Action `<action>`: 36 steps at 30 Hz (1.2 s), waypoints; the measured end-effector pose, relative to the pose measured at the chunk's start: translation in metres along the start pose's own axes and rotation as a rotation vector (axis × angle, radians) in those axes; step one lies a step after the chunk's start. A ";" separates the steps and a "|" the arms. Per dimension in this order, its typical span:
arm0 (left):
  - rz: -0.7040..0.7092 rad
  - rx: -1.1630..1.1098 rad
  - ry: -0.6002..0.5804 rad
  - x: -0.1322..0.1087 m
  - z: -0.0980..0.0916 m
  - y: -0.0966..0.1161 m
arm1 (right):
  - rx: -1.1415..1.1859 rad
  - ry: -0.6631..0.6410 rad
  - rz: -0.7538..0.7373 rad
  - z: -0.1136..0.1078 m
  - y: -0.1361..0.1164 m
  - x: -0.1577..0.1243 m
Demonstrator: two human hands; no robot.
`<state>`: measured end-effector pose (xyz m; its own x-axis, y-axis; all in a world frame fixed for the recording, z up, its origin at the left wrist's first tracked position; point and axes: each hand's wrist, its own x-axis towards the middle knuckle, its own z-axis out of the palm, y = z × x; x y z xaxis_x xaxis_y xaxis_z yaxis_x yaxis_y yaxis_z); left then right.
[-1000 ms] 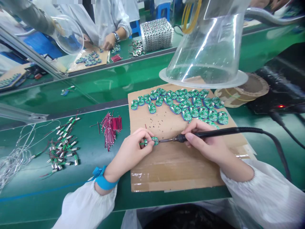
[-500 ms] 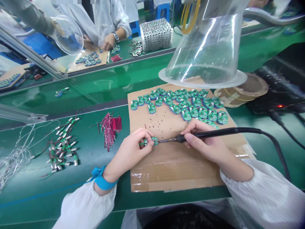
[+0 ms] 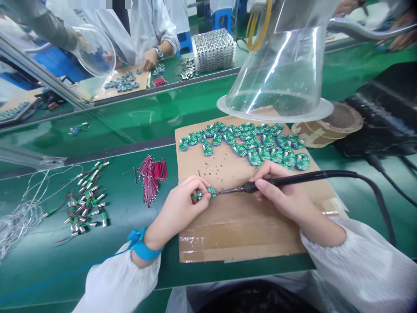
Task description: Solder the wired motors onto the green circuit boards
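The held circuit board (image 3: 213,192) is green, the soldering iron handle (image 3: 289,180) black. The cardboard sheet (image 3: 244,221) is brown, darkly speckled. The wristband (image 3: 147,251) is blue, the surface (image 3: 130,221) green.

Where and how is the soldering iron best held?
By the black handle, coming from the person's right, the cord side. Its slim metal shaft points left at the circuit board in the left hand, so that end is probably best avoided. The right hand has its grip on the handle, behind the shaft.
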<state>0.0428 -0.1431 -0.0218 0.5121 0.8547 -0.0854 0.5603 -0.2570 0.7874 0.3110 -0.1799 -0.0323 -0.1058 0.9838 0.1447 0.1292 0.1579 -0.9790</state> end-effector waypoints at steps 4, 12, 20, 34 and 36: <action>0.008 0.002 0.004 0.001 0.000 0.000 | 0.017 0.012 -0.009 0.001 0.000 0.001; 0.027 0.008 0.016 0.001 0.000 -0.002 | 0.062 0.052 0.008 0.001 -0.001 0.001; -0.002 -0.002 -0.008 0.003 -0.003 -0.002 | 0.088 0.071 0.032 0.001 0.002 0.004; 0.091 0.203 -0.436 0.004 -0.051 0.000 | -0.050 0.935 -0.269 -0.069 -0.014 -0.013; 0.057 0.316 -0.411 0.018 -0.083 0.003 | -0.082 1.011 -0.264 -0.084 -0.013 -0.019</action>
<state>-0.0004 -0.0915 0.0298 0.7252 0.6042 -0.3300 0.6606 -0.4757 0.5808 0.3941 -0.1938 -0.0104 0.7280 0.5238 0.4423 0.2924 0.3463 -0.8914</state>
